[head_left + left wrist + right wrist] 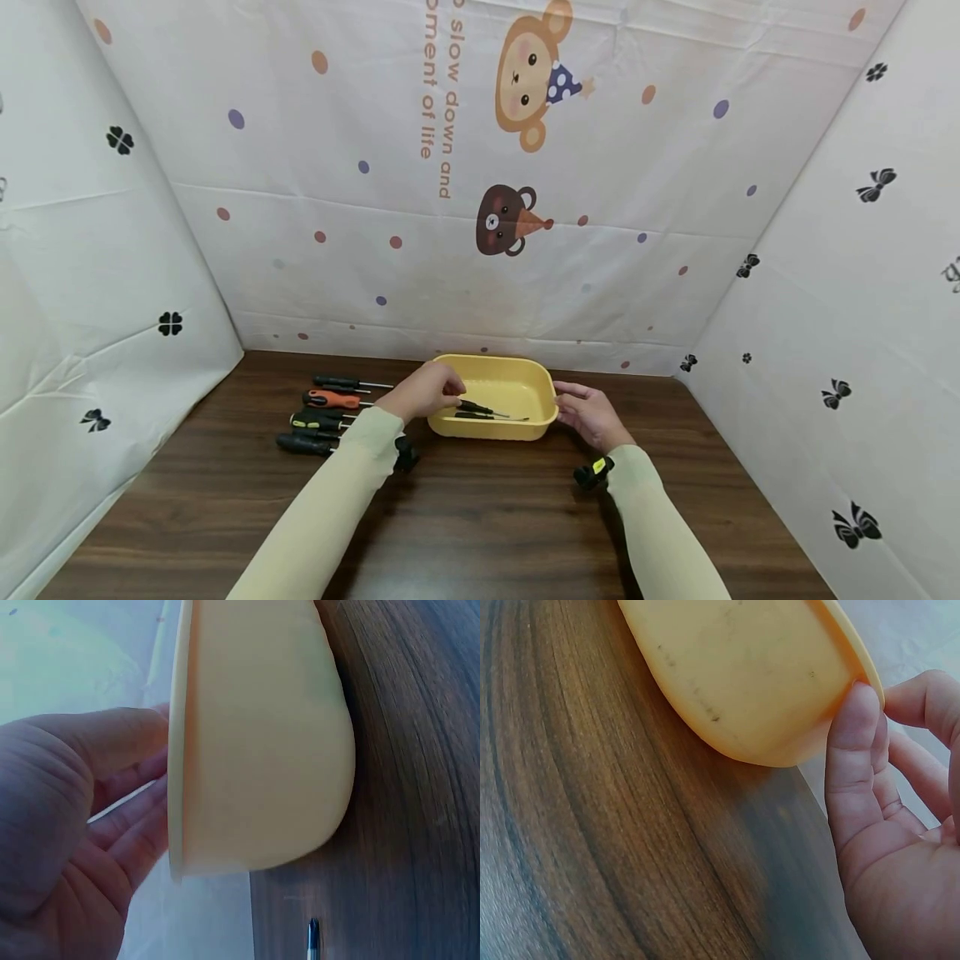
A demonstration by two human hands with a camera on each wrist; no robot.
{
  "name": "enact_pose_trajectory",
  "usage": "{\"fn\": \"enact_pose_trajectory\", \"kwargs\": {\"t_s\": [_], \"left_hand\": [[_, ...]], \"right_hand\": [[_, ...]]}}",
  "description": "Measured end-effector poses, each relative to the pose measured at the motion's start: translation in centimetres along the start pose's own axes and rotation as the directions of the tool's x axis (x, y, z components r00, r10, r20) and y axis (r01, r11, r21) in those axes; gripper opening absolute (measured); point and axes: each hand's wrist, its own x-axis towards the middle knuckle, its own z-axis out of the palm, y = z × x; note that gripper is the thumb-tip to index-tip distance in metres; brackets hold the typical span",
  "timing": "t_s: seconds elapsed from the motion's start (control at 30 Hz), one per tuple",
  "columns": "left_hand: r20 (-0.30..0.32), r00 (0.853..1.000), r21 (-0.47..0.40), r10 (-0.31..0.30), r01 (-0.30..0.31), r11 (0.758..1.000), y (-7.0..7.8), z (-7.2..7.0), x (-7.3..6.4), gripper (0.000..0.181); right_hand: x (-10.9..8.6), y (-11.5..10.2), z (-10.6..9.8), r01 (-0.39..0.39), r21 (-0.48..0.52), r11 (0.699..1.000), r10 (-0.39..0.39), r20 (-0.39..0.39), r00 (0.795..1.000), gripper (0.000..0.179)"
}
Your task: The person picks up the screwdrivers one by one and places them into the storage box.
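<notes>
A yellow plastic tub sits towards the back of the table. My left hand reaches over its left rim, and the fingertips meet at the handle end of a small black screwdriver. In the left wrist view the left fingertips are hidden behind the tub wall. A second slim black screwdriver lies in the tub, nearer its front wall. At the tub's right end, my right hand pinches the rim between thumb and fingers; the right wrist view shows the thumb against the outer wall.
Left of the tub lie several screwdrivers in a column, among them an orange-and-black one and a large black one. Printed white cloth rises behind the brown wooden table and along both sides.
</notes>
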Motion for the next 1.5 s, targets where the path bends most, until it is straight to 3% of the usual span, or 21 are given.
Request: {"fn": "enact_pose_trajectory", "kwargs": {"t_s": [0.13, 0.53, 0.73, 1.0, 1.2, 1.5], "left_hand": [[-0.034, 0.999, -0.026, -0.007, 0.006, 1.000, -0.4, -0.4, -0.7, 0.019], [-0.150, 0.987, -0.018, 0.060, -0.063, 0.998, -1.0, -0.8, -2.8, 0.019], [-0.190, 0.979, -0.026, 0.073, -0.080, 0.996, -1.1, -1.3, -4.5, 0.019], [-0.220, 0.966, -0.020, 0.134, -0.142, 0.990, -2.0, -1.5, -6.8, 0.017], [-0.227, 0.966, -0.009, 0.122, -0.127, 0.992, -3.2, -1.4, -8.8, 0.019], [-0.253, 0.966, -0.009, 0.043, -0.047, 0.999, -4.3, -2.3, -11.8, 0.021]], "right_hand": [[-0.2, 0.0, -0.1, 0.001, -0.007, 1.000, -0.001, 0.000, 1.000, 0.052], [-0.1, -0.1, 0.0, -0.001, 0.013, 1.000, 0.001, -0.012, 1.000, 0.050], [-0.1, 0.0, -0.1, 0.004, 0.014, 1.000, -0.004, -0.003, 1.000, 0.050], [0.0, 0.2, -0.1, 0.006, 0.026, 1.000, -0.006, -0.011, 1.000, 0.051], [0.2, 0.2, 0.0, 0.015, 0.037, 0.999, -0.014, -0.014, 1.000, 0.049], [0.2, 0.2, 0.1, 0.026, 0.035, 0.999, -0.025, -0.018, 1.000, 0.048]]}}
